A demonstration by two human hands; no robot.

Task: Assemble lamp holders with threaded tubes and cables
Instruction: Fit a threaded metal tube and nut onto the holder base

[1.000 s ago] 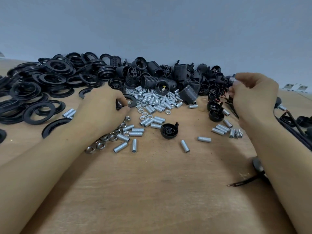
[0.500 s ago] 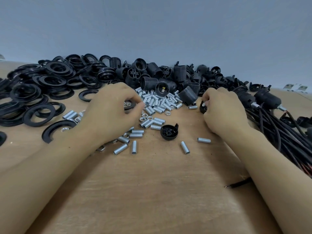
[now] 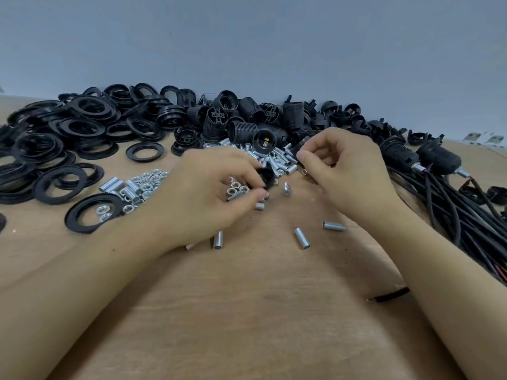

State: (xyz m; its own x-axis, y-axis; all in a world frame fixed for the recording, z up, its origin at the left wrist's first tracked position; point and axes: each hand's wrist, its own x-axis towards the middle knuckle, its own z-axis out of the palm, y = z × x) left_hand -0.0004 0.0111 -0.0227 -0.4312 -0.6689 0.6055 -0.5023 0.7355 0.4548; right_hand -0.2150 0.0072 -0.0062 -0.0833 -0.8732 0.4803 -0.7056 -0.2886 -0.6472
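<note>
Left hand: the left hand (image 3: 208, 193) hovers low over the wooden table (image 3: 247, 311), fingers curled around a black lamp holder cap (image 3: 264, 175); a threaded tube (image 3: 237, 195) and a couple of hex nuts (image 3: 233, 187) lie under its fingertips, and whether it grips them too is hard to judge.
Right hand: the right hand (image 3: 345, 165) has thumb and forefinger pinched together; what sits between them is too small to make out, so its hold cannot be told.
Hidden: the palms cover part of the threaded tube pile (image 3: 277, 160); one tube end peeks out beneath the left wrist.
Cut off: the cable bundle (image 3: 452, 212) runs off the right edge; the ring pile (image 3: 82, 127) runs off the left.
Loose tubes: three lie apart on the bare wood near the wrists, one of them at (image 3: 301, 238).
Nuts: a scatter of hex nuts (image 3: 148, 179) lies left of the left hand, a few inside a black ring (image 3: 93, 212).
Holder bodies: ribbed black lamp holder bodies (image 3: 247, 116) are heaped along the back.
Finished pieces: two holders with cables attached (image 3: 419, 157) lie at the head of the cable bundle.
Surface: pale brown wood grain, specked with dark bits.
Room: a plain grey-blue wall (image 3: 247, 42) rises right behind the table.
</note>
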